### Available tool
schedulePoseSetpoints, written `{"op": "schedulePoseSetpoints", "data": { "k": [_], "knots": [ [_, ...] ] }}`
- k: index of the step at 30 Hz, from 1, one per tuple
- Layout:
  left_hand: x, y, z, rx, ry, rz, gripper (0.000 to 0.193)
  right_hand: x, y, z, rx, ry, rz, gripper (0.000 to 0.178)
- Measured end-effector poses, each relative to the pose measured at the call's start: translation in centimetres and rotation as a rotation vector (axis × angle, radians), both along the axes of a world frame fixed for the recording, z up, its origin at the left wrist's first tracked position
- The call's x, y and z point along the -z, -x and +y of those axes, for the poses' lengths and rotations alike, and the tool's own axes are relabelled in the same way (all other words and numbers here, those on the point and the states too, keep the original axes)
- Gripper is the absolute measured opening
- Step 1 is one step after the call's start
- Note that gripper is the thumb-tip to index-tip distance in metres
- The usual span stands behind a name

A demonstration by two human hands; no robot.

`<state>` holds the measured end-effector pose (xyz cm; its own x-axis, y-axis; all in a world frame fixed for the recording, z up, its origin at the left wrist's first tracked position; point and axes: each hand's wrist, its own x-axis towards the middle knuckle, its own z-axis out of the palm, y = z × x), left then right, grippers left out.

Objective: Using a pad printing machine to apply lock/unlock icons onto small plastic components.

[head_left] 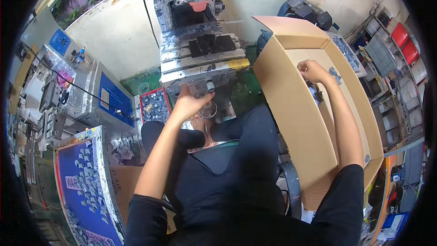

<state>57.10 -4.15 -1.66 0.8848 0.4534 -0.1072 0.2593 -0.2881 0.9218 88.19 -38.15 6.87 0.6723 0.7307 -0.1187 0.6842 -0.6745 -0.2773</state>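
My left hand [190, 105] is at the front of the machine [195, 76], just below its metal table. Its thumb reaches right, beneath a short grey cylindrical knob [210, 85], and its fingers curl around something greyish that I cannot make out. A round metal ring [208, 110] shows just under the thumb. My right hand [315, 71] is inside the open cardboard box [291, 109] on my right. Its fingers are curled together, and whatever they hold is hidden. Small grey parts [314, 92] lie in the box below that hand, and another small cluster [335, 74] lies beside the wrist.
A red-rimmed tray [154, 105] of grey pieces stands left of the machine. Many grey pieces lie on a blue panel [86, 191] at lower left. A grey and blue cabinet [116, 100] is at left. Loaded shelves [387, 73] line the right side.
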Motion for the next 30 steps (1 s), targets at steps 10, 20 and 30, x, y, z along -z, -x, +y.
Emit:
{"op": "schedulePoseSetpoints", "data": {
  "k": [10,20,30],
  "knots": [
    [8.6,-6.4,1.7,-0.073,-0.522,-0.236,0.042,-4.4,2.3,5.0,0.092,-0.268,-0.194,0.028],
    [7.9,-7.3,0.5,-0.131,-0.454,-0.213,0.045,-7.4,8.8,9.8,-0.185,-0.507,-0.148,0.016],
    [8.5,-8.2,0.9,-0.114,-0.617,-0.174,0.042,-8.6,10.8,12.3,-0.248,-0.518,-0.232,0.020]
  ]
}}
